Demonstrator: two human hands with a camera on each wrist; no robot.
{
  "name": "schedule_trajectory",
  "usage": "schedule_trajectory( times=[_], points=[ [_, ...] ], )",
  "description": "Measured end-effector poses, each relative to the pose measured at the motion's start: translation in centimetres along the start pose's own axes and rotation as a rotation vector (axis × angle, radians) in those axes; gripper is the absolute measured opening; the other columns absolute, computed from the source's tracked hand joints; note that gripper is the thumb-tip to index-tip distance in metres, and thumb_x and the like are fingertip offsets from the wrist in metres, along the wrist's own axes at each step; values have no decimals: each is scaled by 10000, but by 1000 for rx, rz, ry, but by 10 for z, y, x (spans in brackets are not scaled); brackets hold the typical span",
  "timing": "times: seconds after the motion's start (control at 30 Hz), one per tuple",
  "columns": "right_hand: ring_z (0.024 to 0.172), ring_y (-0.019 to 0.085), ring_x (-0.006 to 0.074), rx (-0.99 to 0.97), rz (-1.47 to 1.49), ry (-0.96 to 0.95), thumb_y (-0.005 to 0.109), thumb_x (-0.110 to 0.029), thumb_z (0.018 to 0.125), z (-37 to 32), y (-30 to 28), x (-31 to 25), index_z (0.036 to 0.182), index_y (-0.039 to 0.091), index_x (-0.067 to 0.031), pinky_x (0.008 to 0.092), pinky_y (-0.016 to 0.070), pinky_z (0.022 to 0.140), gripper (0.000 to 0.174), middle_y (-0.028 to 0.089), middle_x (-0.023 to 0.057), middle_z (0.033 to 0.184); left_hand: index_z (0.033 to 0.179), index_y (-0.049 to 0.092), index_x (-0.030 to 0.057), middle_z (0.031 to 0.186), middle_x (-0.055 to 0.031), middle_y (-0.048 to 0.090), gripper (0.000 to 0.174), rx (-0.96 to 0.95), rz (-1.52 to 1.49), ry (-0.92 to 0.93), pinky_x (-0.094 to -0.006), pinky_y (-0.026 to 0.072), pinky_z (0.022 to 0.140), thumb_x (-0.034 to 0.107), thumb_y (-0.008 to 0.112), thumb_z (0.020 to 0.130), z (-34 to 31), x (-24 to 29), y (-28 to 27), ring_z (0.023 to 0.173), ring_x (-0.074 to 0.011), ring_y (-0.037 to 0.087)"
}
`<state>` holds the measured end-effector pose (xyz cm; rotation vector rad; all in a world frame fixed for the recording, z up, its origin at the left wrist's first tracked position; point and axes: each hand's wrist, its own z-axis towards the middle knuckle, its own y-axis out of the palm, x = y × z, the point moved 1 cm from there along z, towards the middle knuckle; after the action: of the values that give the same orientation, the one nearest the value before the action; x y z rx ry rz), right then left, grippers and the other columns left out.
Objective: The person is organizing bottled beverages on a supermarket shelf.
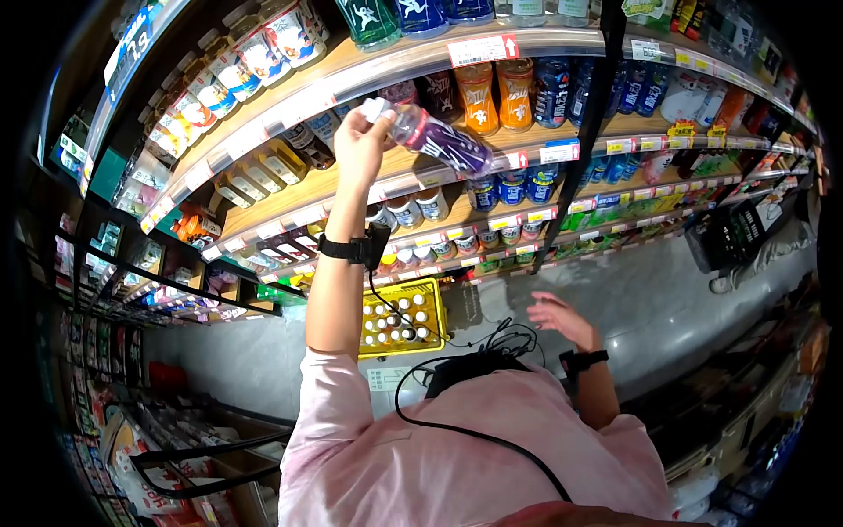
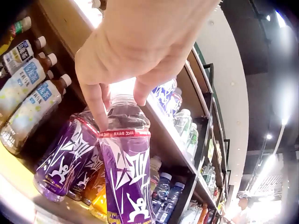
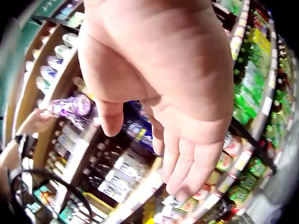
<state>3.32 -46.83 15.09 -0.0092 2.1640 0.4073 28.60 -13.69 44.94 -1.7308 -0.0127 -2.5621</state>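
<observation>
My left hand (image 1: 358,145) pinches a clear plastic drink bottle (image 1: 450,147) with a purple label by its cap and neck. In the head view the bottle slants in front of a shelf, its base toward the right. Closer up, in the left wrist view, the held bottle (image 2: 126,172) hangs below the fingers beside a matching purple bottle (image 2: 67,156) on the shelf. Orange drink bottles (image 1: 479,98) stand on that same shelf. My right hand (image 1: 562,318) is lower and to the right, in the air, fingers extended and holding nothing.
A yellow crate (image 1: 442,312) with several white-capped bottles stands on the floor (image 1: 474,303) before the shelves. Black cables (image 1: 514,334) lie nearby. Price-tagged shelf edges (image 1: 544,156) curve across the front. At the far right is a person's leg (image 1: 764,255).
</observation>
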Motion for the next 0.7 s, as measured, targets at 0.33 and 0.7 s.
schedule_trajectory(
  times=[0.33, 0.7],
  points=[
    [982, 637, 247, 30, -153, 512, 593, -401, 943, 31, -51, 203, 1279, 560, -109, 387, 529, 822, 445, 649, 133, 1144, 888, 671, -52, 747, -127, 691, 355, 187, 480, 238, -325, 507, 587, 275, 792, 820, 39, -13, 26, 616, -183, 645],
    [753, 621, 192, 82, -162, 425, 613, -393, 916, 38, -67, 257, 1031, 647, -69, 324, 503, 638, 345, 667, 95, 943, 785, 681, -29, 747, -223, 664, 412, 131, 873, 450, -469, 513, 715, 374, 689, 866, 54, -17, 72, 750, -410, 651]
  ],
)
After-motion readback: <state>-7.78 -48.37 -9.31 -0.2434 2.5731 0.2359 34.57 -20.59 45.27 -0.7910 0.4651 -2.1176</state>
